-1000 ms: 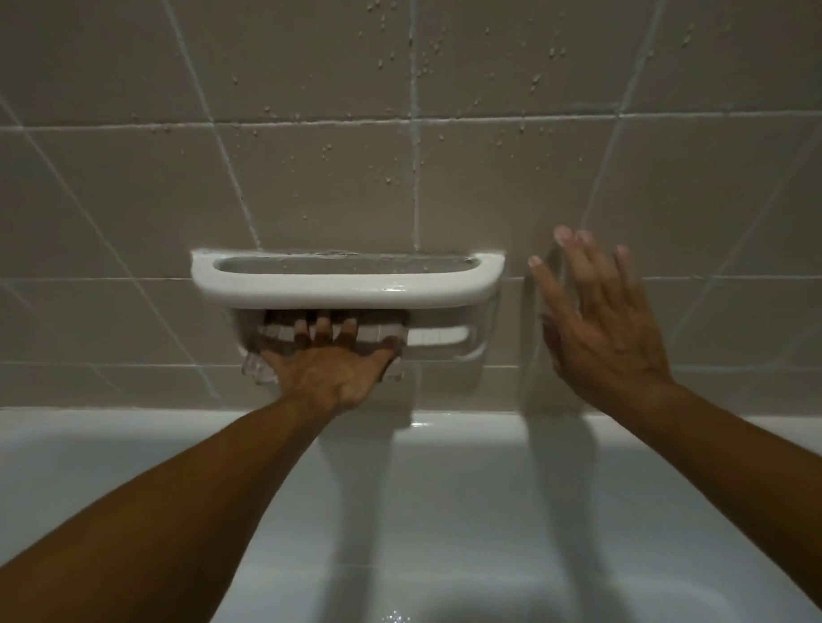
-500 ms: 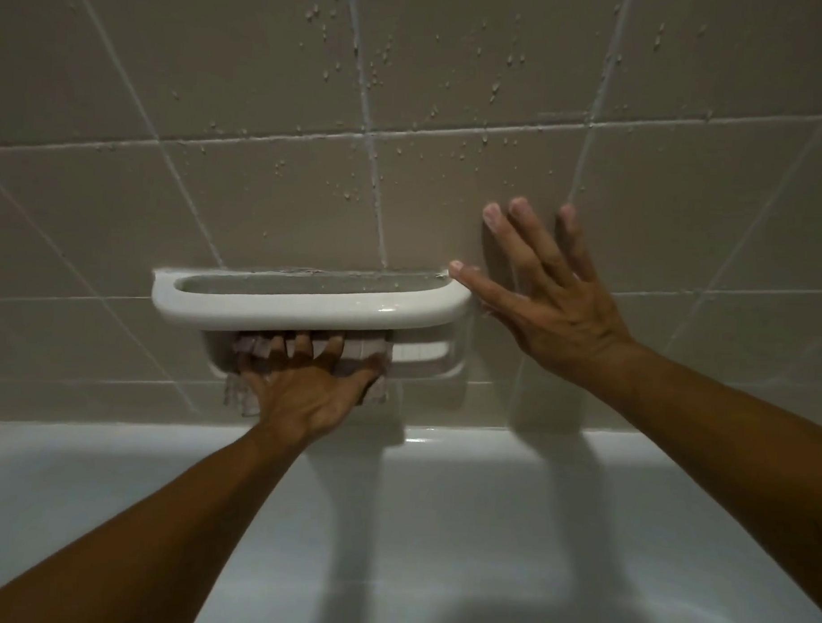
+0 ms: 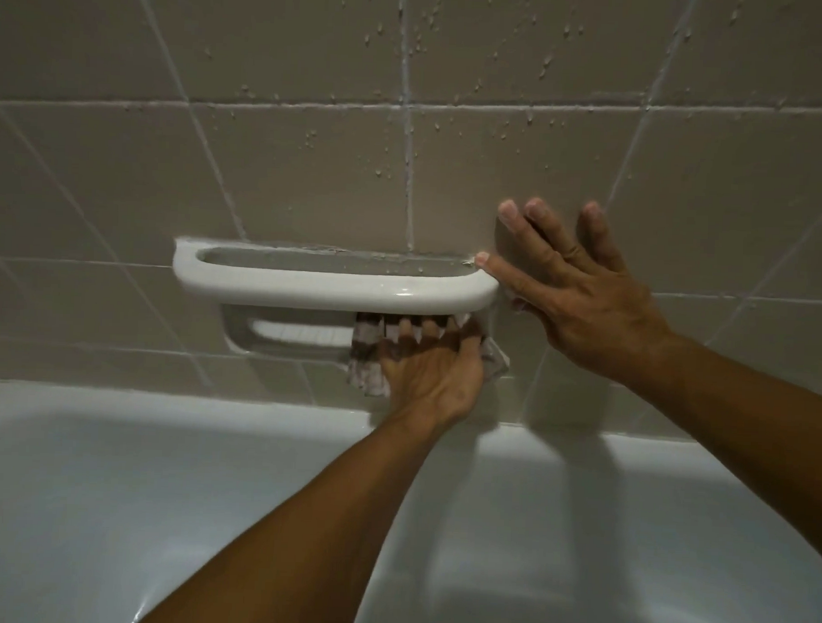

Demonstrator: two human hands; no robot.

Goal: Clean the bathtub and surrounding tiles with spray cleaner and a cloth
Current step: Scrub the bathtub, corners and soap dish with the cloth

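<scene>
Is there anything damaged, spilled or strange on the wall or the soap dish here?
Nothing looks broken. Droplets speckle the tiles above the ceramic soap dish, probably spray not yet wiped. The left hand presses the cloth into its recess; the right hand lies flat on the wall.

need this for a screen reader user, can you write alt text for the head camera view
A person's left hand presses a striped cloth into the recess of a white wall-mounted soap dish, while the right hand rests flat, fingers spread, on the beige tiled wall beside it. Droplets speckle the tiles above; the white bathtub lies below.
</scene>
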